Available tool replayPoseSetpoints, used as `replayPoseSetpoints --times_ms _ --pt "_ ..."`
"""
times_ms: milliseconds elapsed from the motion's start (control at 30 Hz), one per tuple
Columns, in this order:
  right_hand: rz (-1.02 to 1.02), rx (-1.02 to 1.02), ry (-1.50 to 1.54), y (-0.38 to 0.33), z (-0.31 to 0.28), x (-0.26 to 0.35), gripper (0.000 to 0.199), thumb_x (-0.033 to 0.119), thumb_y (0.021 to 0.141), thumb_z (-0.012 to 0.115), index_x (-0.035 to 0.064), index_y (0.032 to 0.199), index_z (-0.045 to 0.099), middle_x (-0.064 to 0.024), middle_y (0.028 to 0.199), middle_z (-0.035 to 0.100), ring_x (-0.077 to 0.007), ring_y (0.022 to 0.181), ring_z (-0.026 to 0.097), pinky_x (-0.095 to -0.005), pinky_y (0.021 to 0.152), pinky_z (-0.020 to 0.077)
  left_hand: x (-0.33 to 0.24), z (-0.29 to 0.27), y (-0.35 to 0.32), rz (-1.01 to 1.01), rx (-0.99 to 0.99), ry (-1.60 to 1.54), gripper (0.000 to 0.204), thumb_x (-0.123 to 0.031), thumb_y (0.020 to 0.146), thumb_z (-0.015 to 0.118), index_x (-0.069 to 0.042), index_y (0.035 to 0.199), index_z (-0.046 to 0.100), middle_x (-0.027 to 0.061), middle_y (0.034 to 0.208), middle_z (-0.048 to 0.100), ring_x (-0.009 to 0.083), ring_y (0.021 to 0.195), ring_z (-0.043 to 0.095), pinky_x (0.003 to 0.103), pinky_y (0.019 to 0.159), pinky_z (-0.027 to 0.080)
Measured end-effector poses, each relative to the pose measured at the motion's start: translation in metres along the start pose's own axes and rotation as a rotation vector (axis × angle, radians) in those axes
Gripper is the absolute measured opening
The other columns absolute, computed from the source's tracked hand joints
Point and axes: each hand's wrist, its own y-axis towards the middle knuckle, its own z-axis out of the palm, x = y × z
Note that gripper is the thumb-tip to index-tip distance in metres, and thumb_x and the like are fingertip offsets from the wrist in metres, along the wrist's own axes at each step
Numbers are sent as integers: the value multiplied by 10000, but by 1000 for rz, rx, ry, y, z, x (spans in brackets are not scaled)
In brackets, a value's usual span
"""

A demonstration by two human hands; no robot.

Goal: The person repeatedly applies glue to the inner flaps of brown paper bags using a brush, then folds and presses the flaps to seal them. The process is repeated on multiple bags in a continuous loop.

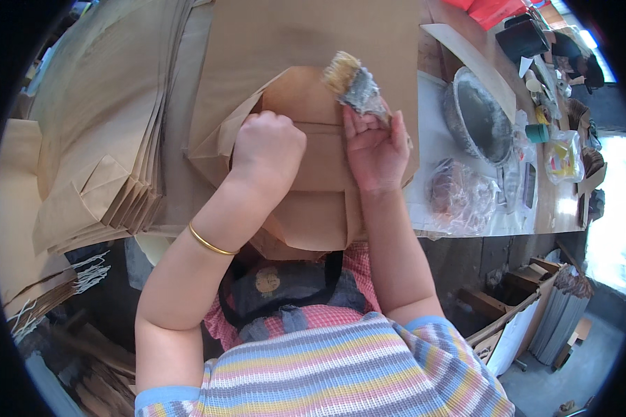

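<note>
My left hand point(266, 147) is closed into a fist and presses down on the folded bottom flaps of a brown paper bag point(306, 174) lying flat on the table. My right hand point(375, 147) holds a worn glue brush point(355, 87) by its crusted grey handle. The pale bristles point up and away over the bag's upper flap. The bag's lower edge hangs over the table edge toward my body. A thin gold bangle point(209, 243) circles my left wrist.
A fanned stack of flat brown bags point(104, 139) lies to the left, with bags with white string handles point(55, 285) below it. A grey metal bowl point(476, 115) and crumpled clear plastic point(459, 198) sit on the right. Cardboard boxes point(515, 306) stand on the floor.
</note>
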Motion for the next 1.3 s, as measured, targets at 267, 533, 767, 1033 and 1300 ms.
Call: replayPoseSetpoints --times_ms 267,533,767,1033,1300 --pt "162 197 152 3 -8 -6 420 356 1019 419 33 1256 543 -156 1045 699 -292 1099 625 -484 1114 356 76 53 -69 -417 -393 -144 488 -259 1033 413 -63 1475 342 184 1499 356 304 1396 323 430 1151 246" --pt "138 177 -25 -1 -12 -1 416 353 1037 400 42 1300 485 -112 1003 684 -233 998 645 -454 1029 458 14 62 -54 -345 -161 -33 675 -329 951 509 -22 1501 267 190 1565 241 350 1447 232 489 1183 149" --pt "202 126 -246 -5 2 -1 421 349 1021 466 40 1306 487 -79 1154 633 -194 1009 628 -420 978 478 44 32 -62 38 -189 -187 635 -297 933 518 -14 1469 328 179 1519 344 304 1418 312 419 1185 202" --pt "193 476 -1371 -128 43 72 210 112 893 647 16 1078 675 -91 1003 673 -240 834 649 -335 702 532 42 55 -59 5 -93 -44 648 -294 928 517 -16 1473 304 192 1542 282 341 1430 267 447 1185 195" --pt "-154 1072 -2121 -137 72 72 325 94 756 690 11 1059 605 -92 988 596 -263 804 623 -373 670 540 40 58 -57 23 -130 9 639 -309 940 502 -12 1470 305 196 1533 297 344 1419 285 448 1179 204"
